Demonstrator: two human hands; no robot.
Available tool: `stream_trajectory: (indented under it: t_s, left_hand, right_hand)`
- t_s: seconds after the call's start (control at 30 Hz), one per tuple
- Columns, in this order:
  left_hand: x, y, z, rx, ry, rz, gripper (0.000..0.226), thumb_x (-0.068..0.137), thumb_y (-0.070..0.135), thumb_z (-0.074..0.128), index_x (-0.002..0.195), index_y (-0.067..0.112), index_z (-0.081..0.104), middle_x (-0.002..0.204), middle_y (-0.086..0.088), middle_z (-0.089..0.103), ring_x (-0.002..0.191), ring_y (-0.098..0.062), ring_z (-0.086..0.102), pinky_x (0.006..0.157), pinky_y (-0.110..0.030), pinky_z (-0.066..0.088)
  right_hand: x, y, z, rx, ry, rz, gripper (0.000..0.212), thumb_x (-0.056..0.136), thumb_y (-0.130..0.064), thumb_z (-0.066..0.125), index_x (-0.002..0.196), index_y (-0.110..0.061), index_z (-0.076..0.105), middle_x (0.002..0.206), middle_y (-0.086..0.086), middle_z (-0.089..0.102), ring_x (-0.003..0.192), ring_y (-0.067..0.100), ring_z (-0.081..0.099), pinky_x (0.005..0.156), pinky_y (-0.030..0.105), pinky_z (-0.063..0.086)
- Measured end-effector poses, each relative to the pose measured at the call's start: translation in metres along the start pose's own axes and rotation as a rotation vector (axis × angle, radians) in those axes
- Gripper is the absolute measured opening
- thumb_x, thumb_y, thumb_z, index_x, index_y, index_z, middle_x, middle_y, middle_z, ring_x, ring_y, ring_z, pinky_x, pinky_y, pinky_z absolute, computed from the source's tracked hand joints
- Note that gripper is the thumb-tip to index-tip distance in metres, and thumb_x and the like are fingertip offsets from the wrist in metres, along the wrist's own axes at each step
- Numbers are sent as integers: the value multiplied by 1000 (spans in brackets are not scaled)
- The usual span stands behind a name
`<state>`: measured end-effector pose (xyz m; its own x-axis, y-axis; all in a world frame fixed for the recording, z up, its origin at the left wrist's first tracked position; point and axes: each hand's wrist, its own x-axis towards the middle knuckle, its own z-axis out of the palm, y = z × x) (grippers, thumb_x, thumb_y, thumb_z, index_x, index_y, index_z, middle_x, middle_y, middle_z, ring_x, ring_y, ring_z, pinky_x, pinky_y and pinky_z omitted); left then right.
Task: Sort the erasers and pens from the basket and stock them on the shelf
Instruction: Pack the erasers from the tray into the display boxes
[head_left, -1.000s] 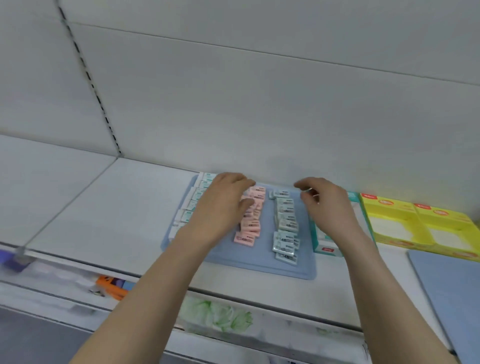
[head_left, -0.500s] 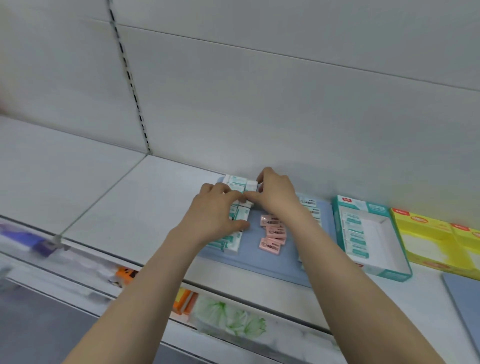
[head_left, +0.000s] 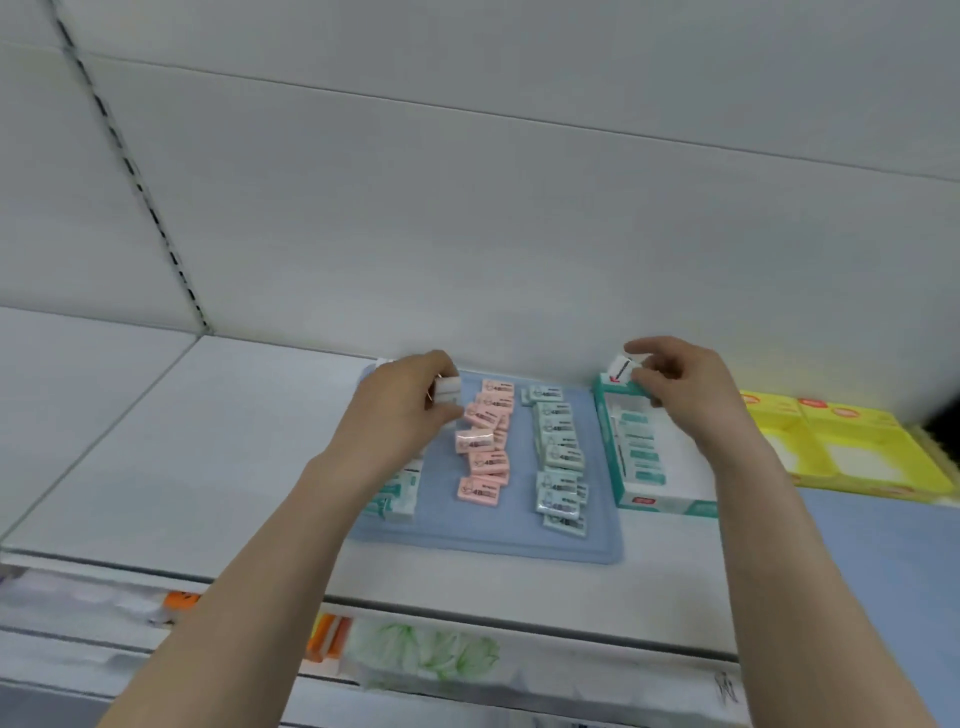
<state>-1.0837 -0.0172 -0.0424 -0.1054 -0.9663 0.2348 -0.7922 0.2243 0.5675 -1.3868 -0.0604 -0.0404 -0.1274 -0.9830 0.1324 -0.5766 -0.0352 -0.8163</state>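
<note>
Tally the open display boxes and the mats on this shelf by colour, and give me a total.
Teal box: 1
Yellow boxes: 2
Blue mats: 2
Total: 5

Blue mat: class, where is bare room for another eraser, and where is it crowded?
Free: the blue mat's front strip below all rows, and the lane between pink erasers and mint erasers. Crowded: within those columns.
</note>
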Motion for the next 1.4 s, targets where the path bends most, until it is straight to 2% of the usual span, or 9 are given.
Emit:
stream_trajectory:
  t_s: [0.13,0.27,0.4,0.53,0.7,0.83,1.0,1.17,1.4]
  left_hand:
    - [16,32,17,-186,42,13,13,86,21,69,97,26,64,81,11,65,72,-7,59,65,-19,40]
    - [23,50,35,-354,-5,1,14,87,19,67,94,31,65,83,16,65,70,1,63,64,-14,45]
    - [20,62,45,-541,-70,-83,17,88,11,65,97,26,64,86,3,65,70,-8,70,67,-19,53]
    - [19,76,59,-606,-109,-151,14,87,7,67,96,18,65,88,2,60,70,-12,72,64,-16,51]
    - [18,98,81,-722,-193,-203,14,85,9,70,96,16,65,103,-11,67,75,-19,74,77,-34,60]
    - [12,112,93,-454,-240,-45,29,83,24,72,111,24,63,106,6,67,92,-8,67,88,-27,52]
    - [3,103,95,37,-410,183,57,82,38,72,134,24,53,138,6,52,126,-12,47,101,-25,35]
    - [5,103,97,182,-397,302,64,82,40,72,138,19,51,142,3,48,131,-14,39,102,-25,32]
    - [1,100,95,163,-335,301,61,83,41,70,138,20,52,139,5,50,129,-14,39,99,-23,31]
  right_hand:
    - [-5,24,-9,-184,-74,106,26,81,-7,68,76,-33,69,80,-4,70,68,10,58,74,31,48]
    - [-11,26,9,-243,-22,52,20,82,-11,71,97,-23,75,102,1,72,91,16,65,81,25,47]
    - [-16,36,16,-368,23,-46,24,86,-19,70,110,-21,74,111,3,50,100,20,54,90,27,41]
    - [-19,34,9,-417,-2,-103,31,87,-12,65,117,-19,71,116,3,59,105,21,58,96,33,46]
    - [-46,14,-8,145,-114,-23,15,94,-16,61,103,-21,73,91,-8,71,82,5,64,73,28,56]
    - [-66,20,-32,211,-172,45,13,87,-8,70,92,-20,72,74,10,68,64,12,58,62,23,47]
    - [-74,36,-53,-152,-269,145,6,79,-20,76,82,-25,73,72,-4,72,65,10,58,64,28,43]
    - [-65,17,-37,-394,-349,89,9,76,-20,78,83,-25,76,80,-15,69,69,-1,60,58,11,41]
    - [-55,13,-20,-487,-403,65,11,75,-22,78,73,-29,71,80,-11,70,75,7,61,73,25,51]
